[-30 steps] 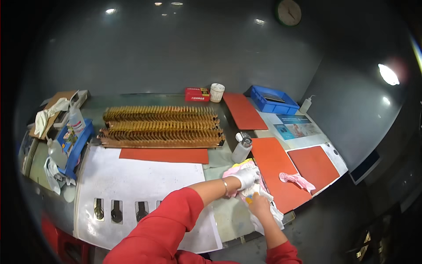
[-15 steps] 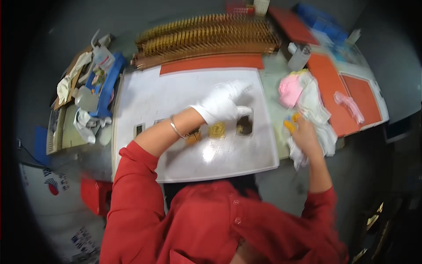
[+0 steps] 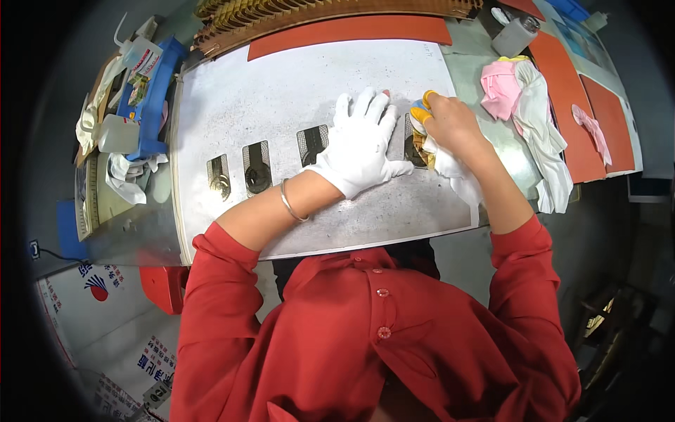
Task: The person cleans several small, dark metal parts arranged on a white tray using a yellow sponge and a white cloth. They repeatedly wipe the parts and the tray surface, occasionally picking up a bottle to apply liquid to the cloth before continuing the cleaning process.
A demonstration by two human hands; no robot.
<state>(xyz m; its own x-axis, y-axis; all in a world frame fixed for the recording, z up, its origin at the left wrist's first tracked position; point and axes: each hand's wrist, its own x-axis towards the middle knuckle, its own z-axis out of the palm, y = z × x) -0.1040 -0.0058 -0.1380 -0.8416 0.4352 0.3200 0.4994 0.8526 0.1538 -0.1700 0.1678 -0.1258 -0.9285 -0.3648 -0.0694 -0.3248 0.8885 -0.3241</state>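
Note:
My left hand (image 3: 362,144), in a white glove, lies flat with its fingers spread on a large pale board (image 3: 246,88). My right hand (image 3: 453,126) is bare apart from yellow finger covers. Its fingers pinch a white cloth (image 3: 455,169) against the rightmost dark and gold plate (image 3: 413,144), partly hiding that plate. Left of my gloved hand, similar small plates lie in a row: a gold-and-dark plate (image 3: 219,177), a dark plate (image 3: 256,167) and another dark plate (image 3: 311,145). My gloved hand may cover more of them.
Behind the board stands a long rack of gold-coloured pieces (image 3: 316,14), fronted by an orange strip (image 3: 351,34). A pink cloth (image 3: 500,90), a long white cloth (image 3: 540,133) and a clear bottle (image 3: 515,36) sit at right. A blue tray (image 3: 158,105) with bottles stands at left.
My right hand has come left from beside the cloths onto the rightmost plate, bringing a white cloth. My left hand now rests flat with fingers spread. The whole view has shifted.

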